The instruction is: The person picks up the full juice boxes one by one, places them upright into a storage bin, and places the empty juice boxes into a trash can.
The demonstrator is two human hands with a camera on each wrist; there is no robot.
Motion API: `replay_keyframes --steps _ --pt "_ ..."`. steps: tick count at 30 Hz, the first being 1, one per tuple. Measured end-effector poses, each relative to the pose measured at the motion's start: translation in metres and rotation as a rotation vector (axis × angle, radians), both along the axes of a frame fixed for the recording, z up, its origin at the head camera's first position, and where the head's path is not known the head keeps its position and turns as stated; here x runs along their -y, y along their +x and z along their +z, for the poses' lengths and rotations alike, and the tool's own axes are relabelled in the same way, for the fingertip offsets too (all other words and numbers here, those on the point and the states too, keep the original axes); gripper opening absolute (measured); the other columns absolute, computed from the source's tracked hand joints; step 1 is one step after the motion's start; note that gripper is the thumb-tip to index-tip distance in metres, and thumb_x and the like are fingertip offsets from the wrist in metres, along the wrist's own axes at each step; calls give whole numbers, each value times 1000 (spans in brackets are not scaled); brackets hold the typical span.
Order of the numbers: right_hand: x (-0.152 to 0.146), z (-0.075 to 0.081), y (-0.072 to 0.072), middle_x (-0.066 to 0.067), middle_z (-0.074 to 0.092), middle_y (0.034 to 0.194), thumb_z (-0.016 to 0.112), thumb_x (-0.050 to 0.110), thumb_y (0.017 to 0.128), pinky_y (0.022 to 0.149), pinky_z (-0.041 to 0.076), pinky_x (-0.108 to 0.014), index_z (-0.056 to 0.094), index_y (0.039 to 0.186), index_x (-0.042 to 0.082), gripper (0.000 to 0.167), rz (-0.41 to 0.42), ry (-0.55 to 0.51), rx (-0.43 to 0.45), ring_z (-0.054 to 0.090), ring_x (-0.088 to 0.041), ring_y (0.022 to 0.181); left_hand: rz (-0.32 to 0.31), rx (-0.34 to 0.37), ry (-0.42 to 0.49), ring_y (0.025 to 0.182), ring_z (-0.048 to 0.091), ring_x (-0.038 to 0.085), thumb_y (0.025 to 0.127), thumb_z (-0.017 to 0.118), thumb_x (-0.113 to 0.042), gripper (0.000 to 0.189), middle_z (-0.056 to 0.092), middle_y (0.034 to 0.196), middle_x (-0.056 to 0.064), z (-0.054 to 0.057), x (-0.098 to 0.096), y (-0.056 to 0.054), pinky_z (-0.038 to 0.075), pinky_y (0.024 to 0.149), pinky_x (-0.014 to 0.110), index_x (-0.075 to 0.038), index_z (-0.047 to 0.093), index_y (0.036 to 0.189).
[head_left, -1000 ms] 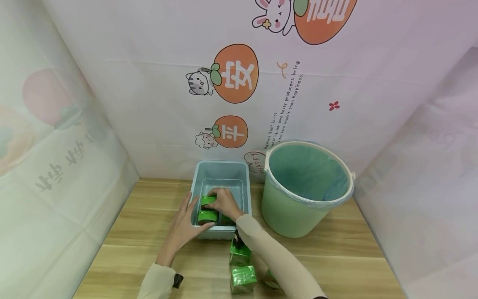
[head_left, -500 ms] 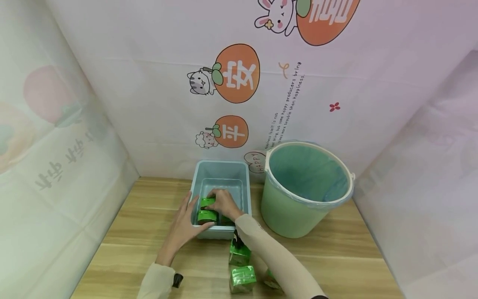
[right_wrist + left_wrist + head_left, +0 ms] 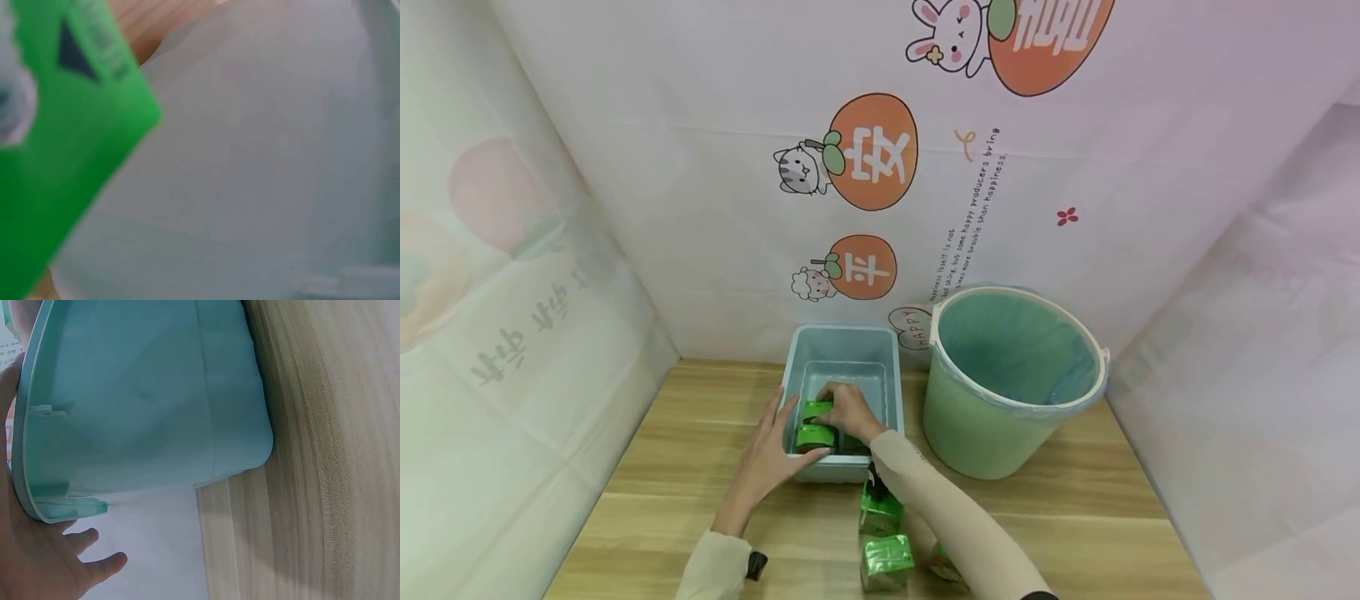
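At the far left of my work, the pale table (image 3: 647, 500) ran up to the cloth wall. My left hand (image 3: 767, 446) was spread wide, fingers nearly straight, lying against the left front corner of the blue bin (image 3: 842, 472), its thumb along the near rim; it gripped none of the boxes. Inside the bin, on the left side, the front green-topped box (image 3: 815, 439) sat close to the near wall, with the back green-topped box (image 3: 817, 407) just behind it. My right hand (image 3: 850, 410) reached in from the right, thumb and fingers bent, pinching that back box. Beneath my right wrist, a third box (image 3: 854, 446) showed partly. Nearer me on the table stood a box by the bin (image 3: 881, 515), a nearest box (image 3: 887, 567) and, partly behind my right sleeve (image 3: 962, 525), a half-hidden box (image 3: 945, 564). Farthest right stood the green bucket (image 3: 977, 433), a thin bluish liner (image 3: 1037, 410) folded over its rim.
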State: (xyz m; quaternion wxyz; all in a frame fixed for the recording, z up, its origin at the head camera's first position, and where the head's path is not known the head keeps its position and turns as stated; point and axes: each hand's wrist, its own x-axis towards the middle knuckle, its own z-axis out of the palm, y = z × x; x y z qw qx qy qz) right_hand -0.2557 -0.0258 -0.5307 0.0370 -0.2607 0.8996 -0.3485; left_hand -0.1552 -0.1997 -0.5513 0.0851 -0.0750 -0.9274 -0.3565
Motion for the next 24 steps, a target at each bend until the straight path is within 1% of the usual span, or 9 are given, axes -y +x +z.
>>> replay_keyframes --steps 6,9,11,13,15,17,20,22,24 --pt "-1 -2 -2 -10 74 108 91 15 86 84 60 -33 73 109 4 32 -6 -15 71 71 -25 99 -3 -14 4 155 23 51 86 84 -58 106 10 177 15 -1 -1 -1 33 111 77 -11 34 167" --pt "-2 -2 -1 -9 74 109 89 17 88 83 59 -30 72 112 4 32 -6 -20 131 70 -22 99 -4 -12 -1 156 23 51 86 83 -58 106 10 177 15 -1 -1 -1 32 112 77 -11 33 167" --pt "-4 0 1 -10 74 109 88 17 90 82 59 -30 72 113 2 32 3 -27 161 69 -22 98 -4 -10 -4 155 23 51 86 83 -58 106 10 177 15 -2 -1 0 32 112 78 -11 33 167" --pt "-7 3 3 -11 73 112 85 20 93 84 58 -30 70 118 0 35 18 -18 188 69 -22 100 -4 -8 -7 155 23 51 86 83 -60 106 10 177 15 -2 -2 0 32 111 78 -12 33 167" --pt "-10 8 6 -14 71 119 82 23 96 90 58 -35 66 128 -3 44 52 4 221 68 -25 106 -6 -8 -8 155 24 52 86 82 -61 107 10 177 15 -2 -3 0 33 110 79 -12 33 167" --pt "-13 14 9 -19 67 131 77 27 100 98 56 -42 58 141 -5 55 84 23 266 66 -30 117 -4 -12 -11 154 25 54 86 82 -61 107 10 177 15 -3 -3 -1 33 109 79 -13 32 167" --pt "-17 24 13 -24 52 152 70 31 104 110 49 -50 41 157 -6 71 113 44 319 55 -38 136 -1 -12 -10 153 26 55 86 83 -60 107 9 177 14 -3 -2 -1 33 109 80 -14 31 168" --pt "-21 31 16 -24 43 161 67 32 106 115 44 -53 35 161 -4 74 112 50 320 47 -40 145 -1 -11 -4 152 26 56 86 84 -59 107 8 177 14 -3 -1 -1 32 109 80 -15 31 168" --pt "-25 38 19 -23 37 166 66 32 107 118 40 -53 32 163 -1 74 112 54 304 41 -39 150 0 -9 3 152 26 56 85 85 -57 107 8 177 14 -3 0 0 32 109 80 -15 31 168"
